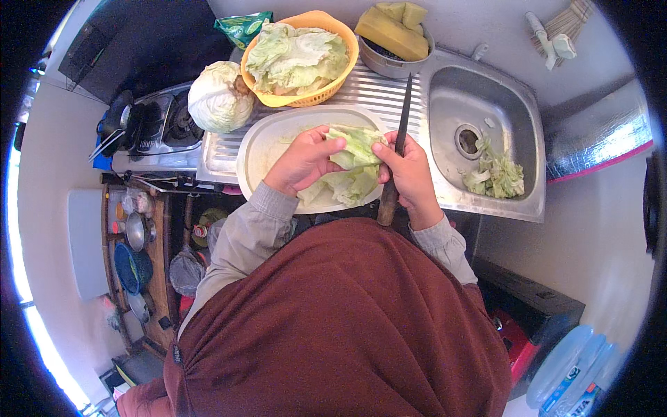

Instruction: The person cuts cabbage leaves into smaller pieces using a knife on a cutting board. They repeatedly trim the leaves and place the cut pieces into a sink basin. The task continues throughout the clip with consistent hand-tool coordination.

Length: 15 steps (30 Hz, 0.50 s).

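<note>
Between my two hands, above an oval cream tray, is a pale green lettuce leaf. My left hand pinches its left edge between thumb and fingers. With thumb and forefinger my right hand grips the right edge. The same hand also holds a knife, its dark narrow blade pointing away from me and its wooden handle towards my body. More leaf pieces lie on the tray below my hands. Behind the tray a yellow plastic basket holds a heap of lettuce leaves.
A whole head of cabbage or lettuce sits left of the basket, near a gas stove. A metal pot holds yellow sponge-like blocks. Leaf scraps lie in the steel sink at right.
</note>
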Available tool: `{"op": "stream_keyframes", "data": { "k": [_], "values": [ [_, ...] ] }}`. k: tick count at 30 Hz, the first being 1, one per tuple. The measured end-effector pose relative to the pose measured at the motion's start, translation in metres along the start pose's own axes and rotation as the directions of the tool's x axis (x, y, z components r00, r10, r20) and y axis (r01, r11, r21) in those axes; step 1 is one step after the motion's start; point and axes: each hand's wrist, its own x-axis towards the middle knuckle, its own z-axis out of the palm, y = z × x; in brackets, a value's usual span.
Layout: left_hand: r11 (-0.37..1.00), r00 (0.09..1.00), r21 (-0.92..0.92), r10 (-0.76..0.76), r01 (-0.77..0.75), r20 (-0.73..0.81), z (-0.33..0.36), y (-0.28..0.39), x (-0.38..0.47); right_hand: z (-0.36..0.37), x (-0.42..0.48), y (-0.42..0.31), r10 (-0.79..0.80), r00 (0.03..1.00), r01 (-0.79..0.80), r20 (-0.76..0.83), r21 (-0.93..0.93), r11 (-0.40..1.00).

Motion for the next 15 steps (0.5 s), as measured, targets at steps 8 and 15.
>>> {"op": "stream_keyframes", "data": {
  "k": [8, 15],
  "values": [
    [0.573, 0.81, 0.749, 0.58, -0.334, -0.082, 0.003, -0.022, 0.008, 0.01, -0.004, -0.005, -0.25, 0.928, 0.185, -0.277, -0.241, 0.953],
    [-0.259, 0.667, 0.823, 0.487, -0.506, 0.564, 0.018, -0.02, -0.001, -0.003, -0.007, -0.007, 0.022, 1.0, -0.023, 0.013, 0.117, 0.993]
  ]
}}
